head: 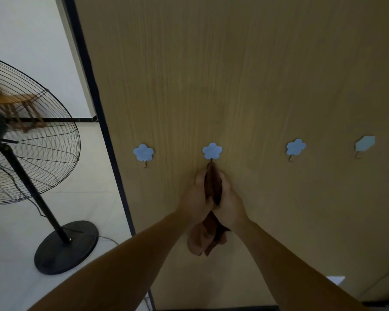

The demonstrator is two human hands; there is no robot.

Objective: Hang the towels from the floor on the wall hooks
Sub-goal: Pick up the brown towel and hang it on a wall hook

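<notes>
Clamped upright between left hand [194, 196] and right hand [230, 203], pressed together just below blue flower-shaped wall hook [212, 151]: bunched brown cloth towel [212, 187], top end at the hook's prong.

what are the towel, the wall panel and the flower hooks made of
Towel: soft matte brown cloth; it bunches and hangs limp. Wall panel: wood or wood-look laminate, matte, fine vertical grain. Flower hooks: flat pale-blue backs, perhaps plastic or foam; small glinting prongs below look like metal.
</notes>
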